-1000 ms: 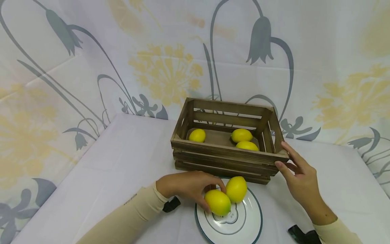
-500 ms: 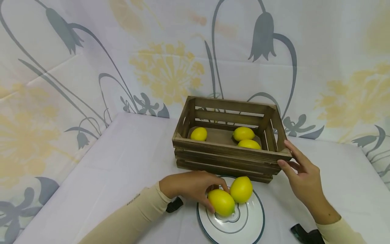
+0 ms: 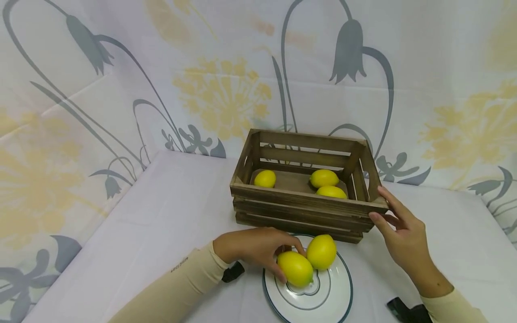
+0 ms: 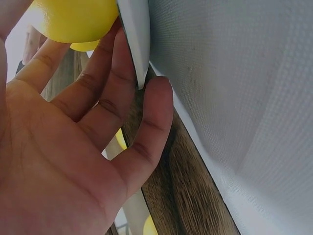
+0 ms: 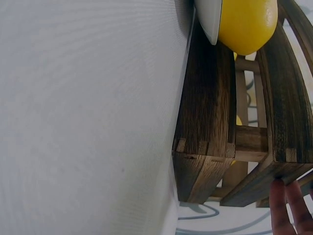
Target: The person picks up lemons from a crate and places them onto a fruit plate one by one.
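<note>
Yellow, smooth and plump with a greenish tip, the near lemon (image 3: 295, 270) sits on our blue-rimmed white plate (image 3: 337, 296), grasped by our left hand (image 3: 256, 244), beside a second lemon (image 3: 322, 252). Our right hand (image 3: 408, 237) grips the brown slatted crate (image 3: 299, 211) by its near right corner.

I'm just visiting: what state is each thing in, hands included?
Left hand: holding the nearer lemon
Right hand: gripping the crate's right end
Nearer lemon: held, over the plate
Farther lemon: on the plate, not held
Plate: right way up
Crate: upright, open-topped
Three other lemons: lying inside the crate
</note>
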Demonstrator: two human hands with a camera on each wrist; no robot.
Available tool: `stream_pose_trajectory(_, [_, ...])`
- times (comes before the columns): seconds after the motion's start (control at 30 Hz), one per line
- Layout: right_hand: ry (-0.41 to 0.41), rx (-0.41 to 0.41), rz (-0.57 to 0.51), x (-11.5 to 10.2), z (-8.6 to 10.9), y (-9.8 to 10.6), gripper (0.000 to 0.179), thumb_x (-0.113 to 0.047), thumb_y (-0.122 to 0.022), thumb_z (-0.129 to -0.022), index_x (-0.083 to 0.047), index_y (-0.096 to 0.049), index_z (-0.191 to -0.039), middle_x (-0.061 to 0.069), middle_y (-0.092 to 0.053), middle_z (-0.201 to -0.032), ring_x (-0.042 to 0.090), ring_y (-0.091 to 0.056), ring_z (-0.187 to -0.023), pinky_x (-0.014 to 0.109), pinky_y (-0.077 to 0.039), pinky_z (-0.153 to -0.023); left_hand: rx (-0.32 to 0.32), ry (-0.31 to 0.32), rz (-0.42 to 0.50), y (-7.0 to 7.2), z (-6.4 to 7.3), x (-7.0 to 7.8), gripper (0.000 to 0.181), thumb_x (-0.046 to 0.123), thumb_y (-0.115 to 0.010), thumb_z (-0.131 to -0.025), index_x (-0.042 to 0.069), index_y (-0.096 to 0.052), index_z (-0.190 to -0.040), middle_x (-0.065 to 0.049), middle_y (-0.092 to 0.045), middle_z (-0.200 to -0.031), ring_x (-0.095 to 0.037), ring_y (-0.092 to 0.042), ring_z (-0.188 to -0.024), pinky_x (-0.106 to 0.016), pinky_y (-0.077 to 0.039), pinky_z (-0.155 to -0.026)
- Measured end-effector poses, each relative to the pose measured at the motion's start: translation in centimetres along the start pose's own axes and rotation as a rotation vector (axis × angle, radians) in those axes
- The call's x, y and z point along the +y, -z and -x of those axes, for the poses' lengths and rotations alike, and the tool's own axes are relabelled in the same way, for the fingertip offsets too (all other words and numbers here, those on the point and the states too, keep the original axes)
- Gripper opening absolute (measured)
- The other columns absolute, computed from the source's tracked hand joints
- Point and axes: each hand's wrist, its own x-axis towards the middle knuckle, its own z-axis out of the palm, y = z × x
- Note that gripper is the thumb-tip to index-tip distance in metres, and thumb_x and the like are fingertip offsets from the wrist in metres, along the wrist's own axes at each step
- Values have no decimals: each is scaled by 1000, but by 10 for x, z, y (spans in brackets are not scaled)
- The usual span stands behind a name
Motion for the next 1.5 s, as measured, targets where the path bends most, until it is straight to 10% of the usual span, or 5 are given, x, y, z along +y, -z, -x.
stream_pose_trajectory(0.83, [-3, -10, -2, 1, -1, -1, 66, 18, -70, -81, -3, -55, -141, -16, -54, -145, -12, -51, -125, 1, -43, -91, 6, 34, -23, 12, 8, 1, 60, 41, -79, -85, 27, -57, -138, 10, -60, -113, -5, -56, -95, -17, -50, -83])
stream_pose_trajectory(1.13, [15, 0, -13, 2, -1, 0, 66, 21, -68, -80, -1, -55, -141, -13, -54, -146, -10, -52, -125, 2, -43, -92, 188, -108, -129, 24, 18, 19, 38, 40, -62, -98, 24, -61, -133, 5, -63, -128, -10, -60, -112, -24, -50, -99])
stream_pose_trajectory(1.5, [15, -4, -19, 4, 1, 0, 66, 21, -68, -80, 0, -54, -141, -12, -54, -146, -10, -53, -125, 2, -43, -92, 618, -354, -179, 61, 37, 33, 15, 14, -64, -95, 14, -70, -109, 3, -68, -109, -8, -61, -105, -23, -52, -94])
